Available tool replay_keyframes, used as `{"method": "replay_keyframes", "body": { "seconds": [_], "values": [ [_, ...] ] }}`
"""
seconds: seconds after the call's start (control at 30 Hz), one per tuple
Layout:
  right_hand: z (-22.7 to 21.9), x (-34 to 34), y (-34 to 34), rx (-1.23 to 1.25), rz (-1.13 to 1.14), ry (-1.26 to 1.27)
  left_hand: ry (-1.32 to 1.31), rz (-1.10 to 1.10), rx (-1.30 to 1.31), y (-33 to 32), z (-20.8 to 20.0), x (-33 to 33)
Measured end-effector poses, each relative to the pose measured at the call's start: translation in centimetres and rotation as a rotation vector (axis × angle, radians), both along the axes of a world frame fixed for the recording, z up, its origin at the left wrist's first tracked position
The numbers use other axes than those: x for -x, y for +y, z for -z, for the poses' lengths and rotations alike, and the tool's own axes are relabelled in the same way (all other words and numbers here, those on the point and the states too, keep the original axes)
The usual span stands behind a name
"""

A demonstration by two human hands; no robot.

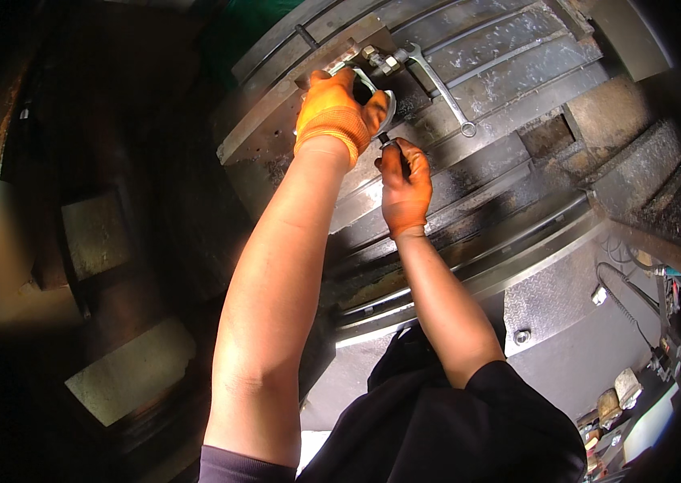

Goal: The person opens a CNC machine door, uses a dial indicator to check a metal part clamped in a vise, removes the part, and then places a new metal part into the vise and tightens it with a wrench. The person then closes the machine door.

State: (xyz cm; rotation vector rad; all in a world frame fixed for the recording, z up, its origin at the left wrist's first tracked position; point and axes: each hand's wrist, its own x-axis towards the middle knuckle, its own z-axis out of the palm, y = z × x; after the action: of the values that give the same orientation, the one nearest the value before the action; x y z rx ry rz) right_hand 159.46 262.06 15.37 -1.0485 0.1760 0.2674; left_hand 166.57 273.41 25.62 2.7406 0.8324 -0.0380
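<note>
Both hands wear orange gloves and are at a micrometer [389,117] with a curved silver frame, on the slotted metal machine bed. My left hand [336,109] is closed around its frame, hiding much of it. Just below and to the right, my right hand [405,181] pinches the dark barrel end between thumb and fingers. Beside the left hand lies a long metal block [256,129] with small holes along its face. Right of the frame sit a bolt and nuts [385,60]. A combination wrench [443,92] lies with its open end against that bolt.
Raised slats and grooves run across the machine bed [509,76]. Its curved front rail [517,262] passes below my right forearm. A coiled cable [618,294] and assorted items are at the lower right. Pale blocks [135,370] stand in the dark area on the left.
</note>
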Motion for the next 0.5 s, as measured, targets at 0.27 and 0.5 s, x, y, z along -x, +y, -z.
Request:
{"method": "replay_keyframes", "body": {
  "seconds": [0.27,0.5],
  "values": [
    [0.0,-0.5,-0.4,0.164,-0.063,-0.019,0.025,-0.074,0.081,-1.4,-2.8,0.0],
    [0.5,-0.3,-0.2,0.497,0.087,-0.393,-0.034,-0.051,0.117,-1.5,-3.3,0.3]
  ]
}}
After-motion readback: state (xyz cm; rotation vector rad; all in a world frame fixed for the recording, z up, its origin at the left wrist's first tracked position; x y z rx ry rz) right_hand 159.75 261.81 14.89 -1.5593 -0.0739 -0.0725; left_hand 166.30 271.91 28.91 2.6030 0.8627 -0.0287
